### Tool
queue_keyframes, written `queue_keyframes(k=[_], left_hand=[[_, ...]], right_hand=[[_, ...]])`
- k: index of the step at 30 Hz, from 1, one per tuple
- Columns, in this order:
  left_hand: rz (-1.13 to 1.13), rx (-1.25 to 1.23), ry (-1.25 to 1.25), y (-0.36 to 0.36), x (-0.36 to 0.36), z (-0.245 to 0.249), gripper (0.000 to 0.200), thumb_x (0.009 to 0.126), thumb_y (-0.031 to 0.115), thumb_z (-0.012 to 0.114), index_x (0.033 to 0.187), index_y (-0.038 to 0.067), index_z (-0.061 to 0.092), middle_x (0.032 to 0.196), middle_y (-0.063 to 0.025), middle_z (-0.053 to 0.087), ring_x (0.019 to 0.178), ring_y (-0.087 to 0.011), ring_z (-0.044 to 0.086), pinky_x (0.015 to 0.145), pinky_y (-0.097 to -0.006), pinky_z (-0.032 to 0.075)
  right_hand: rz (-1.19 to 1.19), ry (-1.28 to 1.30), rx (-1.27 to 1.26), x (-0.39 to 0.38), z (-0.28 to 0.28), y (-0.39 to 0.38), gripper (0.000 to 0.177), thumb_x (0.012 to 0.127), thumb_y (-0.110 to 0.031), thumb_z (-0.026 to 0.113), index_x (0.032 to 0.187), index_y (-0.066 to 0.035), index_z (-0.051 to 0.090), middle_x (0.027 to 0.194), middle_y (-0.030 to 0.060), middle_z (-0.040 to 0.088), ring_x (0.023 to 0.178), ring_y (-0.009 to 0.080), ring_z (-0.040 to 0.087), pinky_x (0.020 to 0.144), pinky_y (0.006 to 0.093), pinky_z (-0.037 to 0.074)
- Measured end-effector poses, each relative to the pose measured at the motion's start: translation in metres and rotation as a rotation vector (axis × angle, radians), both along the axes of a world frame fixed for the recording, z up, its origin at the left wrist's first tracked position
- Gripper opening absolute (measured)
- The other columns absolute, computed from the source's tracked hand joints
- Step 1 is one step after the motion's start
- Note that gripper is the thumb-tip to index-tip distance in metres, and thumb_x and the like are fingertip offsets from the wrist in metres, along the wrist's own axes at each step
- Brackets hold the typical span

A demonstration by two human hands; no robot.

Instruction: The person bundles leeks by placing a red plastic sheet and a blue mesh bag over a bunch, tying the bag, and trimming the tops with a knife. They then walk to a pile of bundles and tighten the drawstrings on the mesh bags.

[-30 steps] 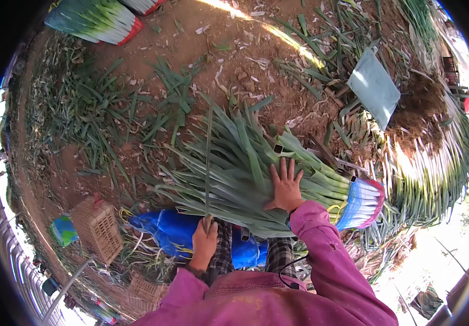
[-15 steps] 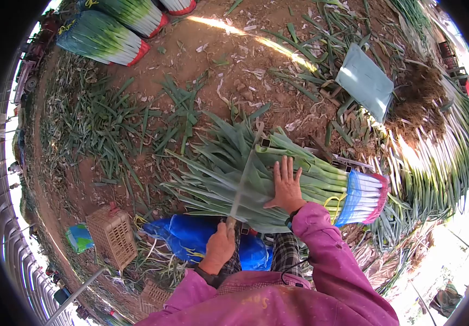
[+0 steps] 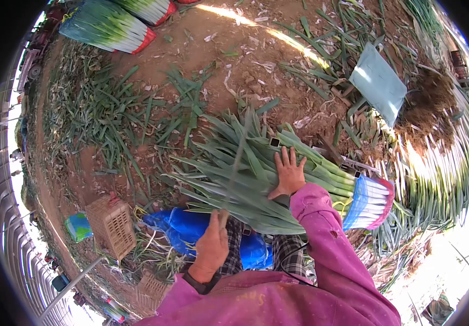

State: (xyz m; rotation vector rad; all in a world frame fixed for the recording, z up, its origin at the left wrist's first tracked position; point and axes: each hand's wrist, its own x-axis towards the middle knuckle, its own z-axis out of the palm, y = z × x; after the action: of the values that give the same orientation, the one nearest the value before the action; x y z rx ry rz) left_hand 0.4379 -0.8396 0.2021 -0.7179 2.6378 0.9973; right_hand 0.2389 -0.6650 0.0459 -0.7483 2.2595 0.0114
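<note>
A big bundle of leeks (image 3: 321,171) lies across in front of me, white ends to the right in a blue mesh sleeve (image 3: 363,194) with a red rim. My right hand (image 3: 290,173) presses flat on the stalks, fingers spread. Closed round the handle of a long knife (image 3: 236,167), my left hand (image 3: 211,249) is at the near side of the bundle. The thin blade, blurred, points away from me across the green leaves (image 3: 218,182). Black metal ends of a stand (image 3: 274,142) show at the bundle's far edge.
Blue mesh bags (image 3: 191,228) lie by my legs, with a plastic crate (image 3: 112,228) farther left. Cut leaves (image 3: 109,119) litter the soil. Bagged leeks (image 3: 107,24) lie far left. A grey-blue stool (image 3: 378,81) and a large leek pile (image 3: 435,174) are at right.
My left hand and the knife have shifted left over the leaves, and the blade is now more blurred. My right hand stays on the stalks. The whole view has shifted slightly.
</note>
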Motion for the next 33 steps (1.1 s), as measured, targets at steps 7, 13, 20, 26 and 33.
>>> queue_keyframes(k=[7,13,20,26,33], left_hand=[[-0.165,0.041,-0.433,0.017,-0.045,0.053,0.053,0.088,0.014,0.051,0.138,0.008,0.035,0.086,-0.0217,0.064,0.075,-0.0426,0.061,0.066,-0.0502,0.048],[-0.331,0.027,-0.455,0.005,-0.078,0.016,0.049,0.091,0.020,0.048,0.138,0.011,0.036,0.077,-0.0229,0.063,0.073,-0.0446,0.060,0.065,-0.0529,0.046],[-0.434,0.005,-0.511,0.011,-0.172,-0.107,0.034,0.085,0.016,0.046,0.118,0.011,0.050,0.093,-0.0242,0.064,0.090,-0.0418,0.060,0.078,-0.0516,0.046],[-0.491,0.019,-0.647,0.015,-0.191,-0.127,0.030,0.080,0.010,0.048,0.108,0.004,0.055,0.086,-0.0208,0.066,0.082,-0.0381,0.065,0.070,-0.0449,0.051],[-0.524,-0.034,-0.721,0.015,-0.127,-0.038,0.043,0.082,0.020,0.051,0.121,0.004,0.043,0.099,-0.0247,0.064,0.094,-0.0412,0.062,0.080,-0.0506,0.048]], right_hand=[[0.007,0.010,-0.002,-0.001,-0.005,0.001,0.141,0.038,-0.065,0.080,0.146,-0.001,0.016,0.153,0.0180,0.008,0.141,0.0379,0.004,0.102,0.0695,0.014],[-0.022,-0.006,-0.006,-0.002,-0.015,0.000,0.140,0.038,-0.062,0.082,0.146,-0.002,0.017,0.153,0.0168,0.009,0.141,0.0379,0.005,0.102,0.0701,0.014],[-0.067,0.166,0.014,0.013,-0.050,-0.003,0.100,0.066,-0.038,0.075,0.145,-0.007,0.023,0.153,0.0135,0.013,0.141,0.0372,0.007,0.103,0.0700,0.014],[-0.105,0.258,0.014,0.021,-0.073,-0.006,0.078,0.077,-0.024,0.064,0.145,-0.013,0.026,0.153,0.0116,0.013,0.142,0.0367,0.006,0.103,0.0692,0.014],[-0.172,0.057,0.016,0.012,-0.037,-0.010,0.068,0.083,-0.017,0.055,0.145,-0.025,0.028,0.155,0.0094,0.008,0.142,0.0358,0.005,0.105,0.0679,0.011]])
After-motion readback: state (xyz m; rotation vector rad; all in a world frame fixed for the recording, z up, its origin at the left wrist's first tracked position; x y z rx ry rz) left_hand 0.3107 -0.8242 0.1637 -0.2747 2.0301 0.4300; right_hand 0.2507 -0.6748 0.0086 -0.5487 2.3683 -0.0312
